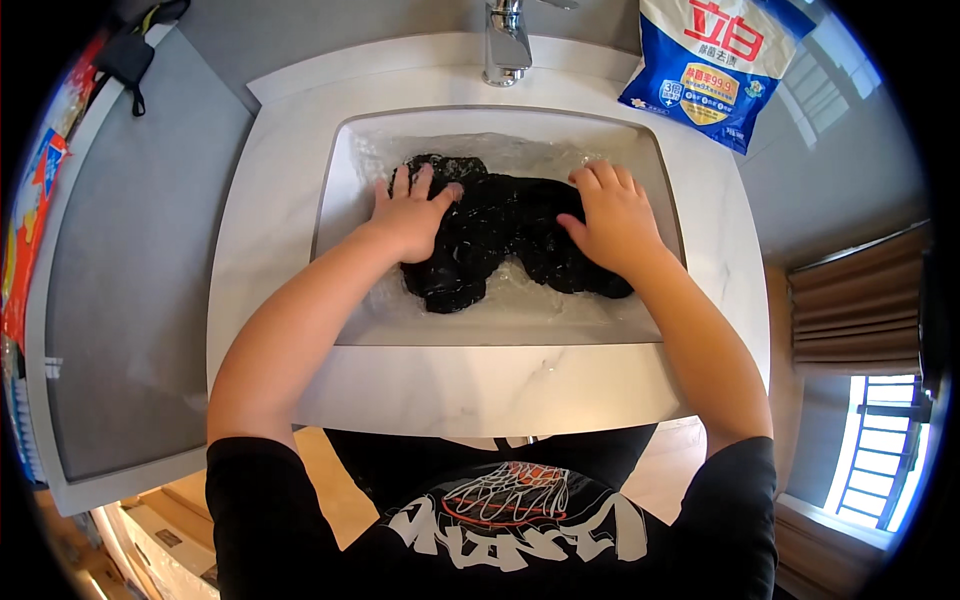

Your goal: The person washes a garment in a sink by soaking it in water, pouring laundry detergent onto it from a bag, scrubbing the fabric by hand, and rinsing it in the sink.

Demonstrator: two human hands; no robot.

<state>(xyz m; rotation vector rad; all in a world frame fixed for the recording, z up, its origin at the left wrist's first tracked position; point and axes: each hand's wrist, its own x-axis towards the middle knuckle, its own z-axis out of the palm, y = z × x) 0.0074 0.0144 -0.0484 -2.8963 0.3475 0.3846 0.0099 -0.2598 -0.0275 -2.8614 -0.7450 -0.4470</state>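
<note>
Faucet (508, 40): spout top cut off by upper edge. Blue bag (712, 62): top cut off by upper edge. Black cloth (500, 235): partly hidden under left hand (410, 215) and right hand (612, 215); garment type unclear. Items at far left rim too distorted to identify.

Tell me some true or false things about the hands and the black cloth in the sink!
1. Both hands press on the black cloth. True.
2. The sink is dry. False: the cloth lies in water.
3. The left hand holds the blue bag. False: the bag stands on the counter, beyond the right hand.
4. The tap stands behind the sink. True.
</note>
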